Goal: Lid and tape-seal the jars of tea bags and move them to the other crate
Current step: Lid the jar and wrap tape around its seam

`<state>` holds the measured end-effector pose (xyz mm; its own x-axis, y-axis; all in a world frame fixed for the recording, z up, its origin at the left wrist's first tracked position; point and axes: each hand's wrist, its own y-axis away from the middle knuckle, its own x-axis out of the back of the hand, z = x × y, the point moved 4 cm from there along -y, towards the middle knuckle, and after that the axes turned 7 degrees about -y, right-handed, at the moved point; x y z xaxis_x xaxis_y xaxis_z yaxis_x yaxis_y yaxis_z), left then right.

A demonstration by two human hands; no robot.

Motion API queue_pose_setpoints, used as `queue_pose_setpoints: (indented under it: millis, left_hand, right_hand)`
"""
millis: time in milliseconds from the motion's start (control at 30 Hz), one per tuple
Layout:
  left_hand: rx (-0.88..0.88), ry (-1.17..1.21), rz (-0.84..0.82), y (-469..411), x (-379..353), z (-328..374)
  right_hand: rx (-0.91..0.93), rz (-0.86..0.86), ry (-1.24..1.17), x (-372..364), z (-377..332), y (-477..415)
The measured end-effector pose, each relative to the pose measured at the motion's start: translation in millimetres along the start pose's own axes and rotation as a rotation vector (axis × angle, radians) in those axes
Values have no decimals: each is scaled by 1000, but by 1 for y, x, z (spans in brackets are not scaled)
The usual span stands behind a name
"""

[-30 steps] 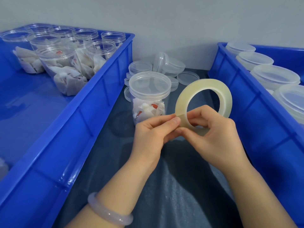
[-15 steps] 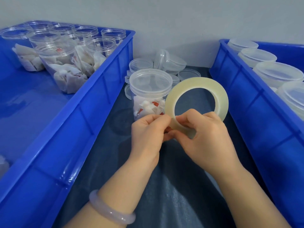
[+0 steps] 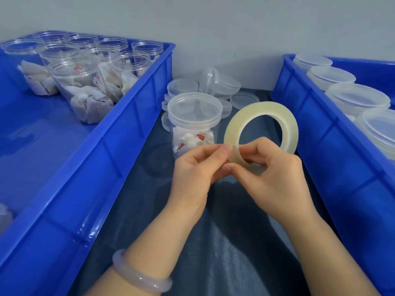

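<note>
Right hand (image 3: pixel 275 178) grips translucent yellowish tape roll (image 3: pixel 232 131) at its six o'clock; left hand (image 3: pixel 196 167) pinches its eight o'clock edge. Lidded clear plastic tea-bag jar (image 3: pixel 193 122) stands at roll's ten o'clock.

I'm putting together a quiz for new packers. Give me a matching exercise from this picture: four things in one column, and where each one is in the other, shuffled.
Things
1 tape roll
2 lidded jar
3 unlidded jars
4 spare lids

Places
A in the left crate
B piled by the wall
C gripped by the left hand and right hand
D standing alone on the cloth

Pairs: 1-C, 2-D, 3-A, 4-B
</note>
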<state>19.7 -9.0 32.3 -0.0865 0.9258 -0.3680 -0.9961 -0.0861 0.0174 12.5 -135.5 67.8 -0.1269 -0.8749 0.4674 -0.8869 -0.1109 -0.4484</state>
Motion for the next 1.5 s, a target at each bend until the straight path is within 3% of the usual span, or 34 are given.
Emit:
queue_pose_setpoints:
  millis: [367,633,767,933,1100,1167,1233,1367,1500]
  left_hand:
    - [273,185,67,-2,3,-9]
    - [316,280,170,-5,0,-9]
    - [210,188,130,-2,4,-3]
    - [-165,-319,50,-1,12,15]
    - [-241,-534,35,0,13,20]
    - [-378,-721,87,1,13,25]
    - [-474,-817,127,5,11,29]
    - [-514,-716,108,10,5,39]
    - [-471,-596,39,14,5,42]
  right_hand:
    - [150,75,209,-7,-2,5]
    - [235,156,261,-16,-6,5]
    - [231,106,189,-14,-6,4]
    - [21,-41,-101,-12,9,2]
    - [4,-270,-251,-10,11,3]
    - [-25,-327,-283,-12,15,3]
    - [-22,-288,-224,-13,17,2]
    - [104,-137,-79,-7,12,-3]
    - [-11,-19,-71,10,20,-12]
